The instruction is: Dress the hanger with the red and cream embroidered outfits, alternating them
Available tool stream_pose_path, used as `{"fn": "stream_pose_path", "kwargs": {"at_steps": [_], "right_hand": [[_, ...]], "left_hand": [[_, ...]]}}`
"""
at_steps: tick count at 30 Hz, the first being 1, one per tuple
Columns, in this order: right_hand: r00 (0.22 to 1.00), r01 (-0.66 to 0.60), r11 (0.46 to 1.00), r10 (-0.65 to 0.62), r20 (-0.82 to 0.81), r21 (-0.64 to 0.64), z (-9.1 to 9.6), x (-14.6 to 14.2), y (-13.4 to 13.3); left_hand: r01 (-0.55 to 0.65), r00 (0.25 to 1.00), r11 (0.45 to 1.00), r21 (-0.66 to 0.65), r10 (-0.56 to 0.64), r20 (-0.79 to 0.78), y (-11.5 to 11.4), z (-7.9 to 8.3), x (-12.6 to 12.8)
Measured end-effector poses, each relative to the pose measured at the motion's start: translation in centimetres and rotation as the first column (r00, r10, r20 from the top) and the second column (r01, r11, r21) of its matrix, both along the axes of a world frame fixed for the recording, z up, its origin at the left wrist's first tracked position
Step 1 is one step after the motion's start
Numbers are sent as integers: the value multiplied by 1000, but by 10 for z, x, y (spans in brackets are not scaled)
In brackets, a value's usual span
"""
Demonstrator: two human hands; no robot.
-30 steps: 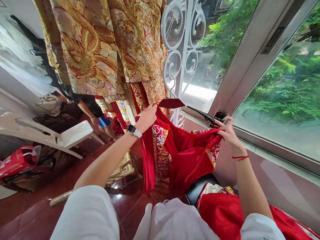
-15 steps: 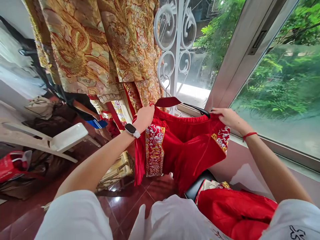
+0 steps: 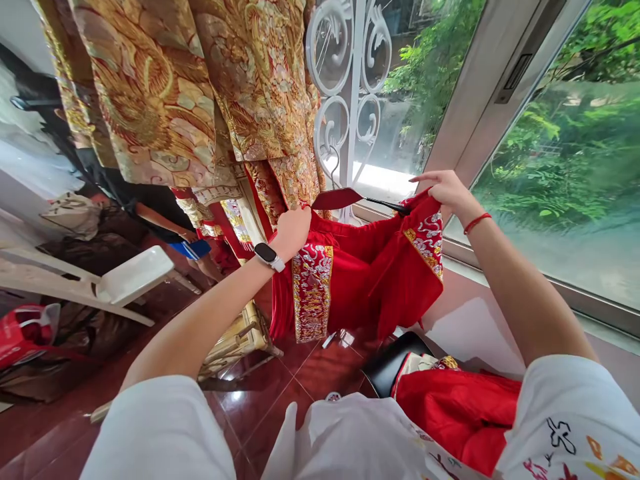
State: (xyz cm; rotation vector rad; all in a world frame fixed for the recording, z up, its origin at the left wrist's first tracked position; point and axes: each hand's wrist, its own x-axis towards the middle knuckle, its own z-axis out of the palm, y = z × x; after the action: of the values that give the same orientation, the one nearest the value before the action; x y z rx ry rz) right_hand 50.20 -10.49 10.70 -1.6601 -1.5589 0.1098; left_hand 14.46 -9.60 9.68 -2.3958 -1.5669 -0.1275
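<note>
Red satin garment with gold-and-white embroidered bands (image 3: 365, 273) was up in the air in front of you, held between both hands, over the dark red tiled floor (image 3: 280, 393) and just in front of the window sill (image 3: 500, 267).

Your left hand (image 3: 293, 230) was closed on the garment's top edge at its left end, smartwatch (image 3: 267, 255) on that wrist. Your right hand (image 3: 445, 193) was pinched on the embroidered edge at the right end, raised higher than the left, red string on the wrist. So both hands were holding cloth, neither spread wide.

A dark red hanger (image 3: 350, 199) sat along the top of the garment between your hands, its black part running toward your right hand. Can't tell whether the garment was properly seated on it or only draped against it.

Progress, as a judgement: garment was lifted and spread, top edge was lined up with the hanger. Not hung on anything yet. Lower part hung loose and folded.

Around it: gold brocade robe (image 3: 190, 100) hung right behind, white scrolled iron grille (image 3: 350, 87) beside that. More red fabric (image 3: 460, 413) lay near your lap next to a black rounded seat (image 3: 390, 367). White plastic chair (image 3: 130, 273) and red bag (image 3: 20, 333) were well off to your left. Another person's arm (image 3: 160, 220) showed behind the robe.
</note>
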Motion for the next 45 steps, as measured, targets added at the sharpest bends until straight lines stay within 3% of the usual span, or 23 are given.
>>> {"fn": "stream_pose_path", "kwargs": {"at_steps": [3,7,9,10,12,14,15,18,20,23,26,29,32,35,37,39,42,45], "right_hand": [[989,-77,992,64,-132,-98,38,-27,-10],[975,52,990,-22,-219,128,77,-76,-15],[989,-118,976,133,-70,181,75,-105,-19],[961,-275,955,272,41,113,67,-118,-22],[802,-545,822,568,183,-166,37,-134,-28],[651,-625,664,734,196,-411,-6,-134,-34],[629,-608,640,749,207,-470,-30,-130,-35],[685,-480,739,652,324,-473,-91,-110,-38],[709,-446,795,594,379,-411,-115,-105,-39],[744,-345,861,493,450,-373,-125,-119,-48],[778,-126,913,333,532,-388,-126,-150,-65],[812,-10,918,239,533,-396,-139,-186,-83],[882,-87,911,259,395,-403,-174,-217,-90],[965,-213,822,261,17,-528,-222,-237,-78],[948,-306,737,181,-261,-603,-251,-245,-60],[914,-354,697,119,-387,-623,-273,-250,-42],[927,-320,718,103,-360,-618,-291,-254,-27],[952,-240,785,76,-295,-571,-298,-253,-35]], "left_hand": [[-43,999,999,-13,43,27,-2,0,5],[-93,994,994,-50,96,57,-5,-1,13],[-100,993,993,-61,103,54,-6,-2,13],[-99,994,993,-64,102,50,-6,-2,11],[-77,996,995,-60,80,47,-5,-2,5],[-49,997,998,-35,51,55,-1,-3,-4],[-42,997,999,-17,43,64,1,-4,-8],[-44,991,999,21,41,126,10,-11,-18],[-40,977,999,30,33,209,16,-20,-21],[-36,933,998,52,15,361,18,-36,-21],[-34,881,997,72,-4,474,16,-48,-20],[-10,829,997,79,-36,558,14,-55,-21],[16,766,995,97,-75,638,15,-66,-25],[5,691,993,119,-89,717,14,-79,-30],[-26,649,993,116,-72,758,12,-88,-33],[-72,604,992,100,-36,796,5,-100,-35],[-109,510,992,55,9,860,-19,-132,-33],[-44,432,997,-69,81,898,-62,-188,-22]]}}
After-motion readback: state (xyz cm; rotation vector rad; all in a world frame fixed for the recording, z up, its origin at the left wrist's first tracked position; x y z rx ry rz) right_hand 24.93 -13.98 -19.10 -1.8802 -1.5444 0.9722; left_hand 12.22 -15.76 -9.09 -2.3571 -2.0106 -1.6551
